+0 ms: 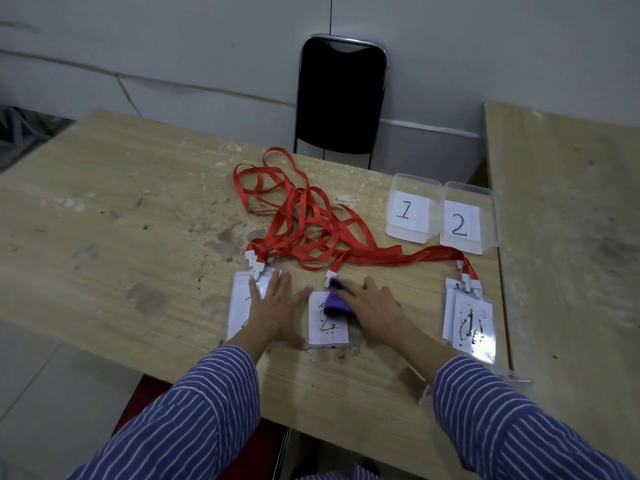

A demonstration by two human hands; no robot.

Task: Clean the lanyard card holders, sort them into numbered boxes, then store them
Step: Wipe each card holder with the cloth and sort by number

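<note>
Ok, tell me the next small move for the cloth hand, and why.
Probably draw the purple cloth under the right hand down over the middle card holder: black smears still show on its lower half, and the left hand rests flat beside it, steadying.

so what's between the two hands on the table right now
In the head view, a clear card holder holding white paper with a smudged number lies between the left hand and right hand, its upper part covered by the purple cloth.
</note>
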